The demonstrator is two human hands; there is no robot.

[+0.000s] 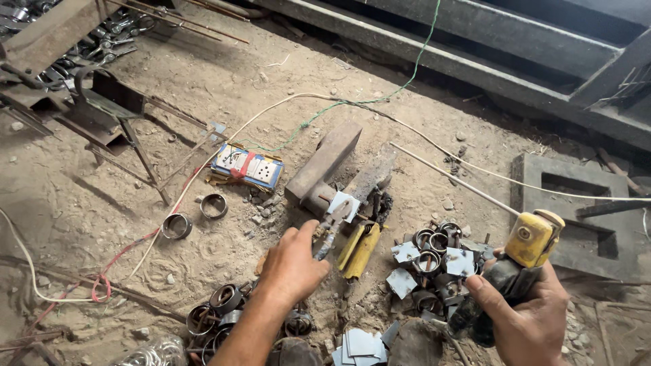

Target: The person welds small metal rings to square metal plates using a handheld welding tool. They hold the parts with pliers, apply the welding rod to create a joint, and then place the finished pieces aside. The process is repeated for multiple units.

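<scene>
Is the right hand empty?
No: the right hand grips a yellow-headed tool by its dark handle.

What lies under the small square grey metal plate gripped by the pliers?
The small square grey metal plate rests on the end of a rusty steel block on sandy ground. The left hand holds the pliers; the contact beneath is hidden.

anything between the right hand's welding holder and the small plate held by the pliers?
Nothing solid fills the gap. The right hand holds the welding holder off to the side; the pile of rings and plates lies on the ground between it and the small plate.
</scene>
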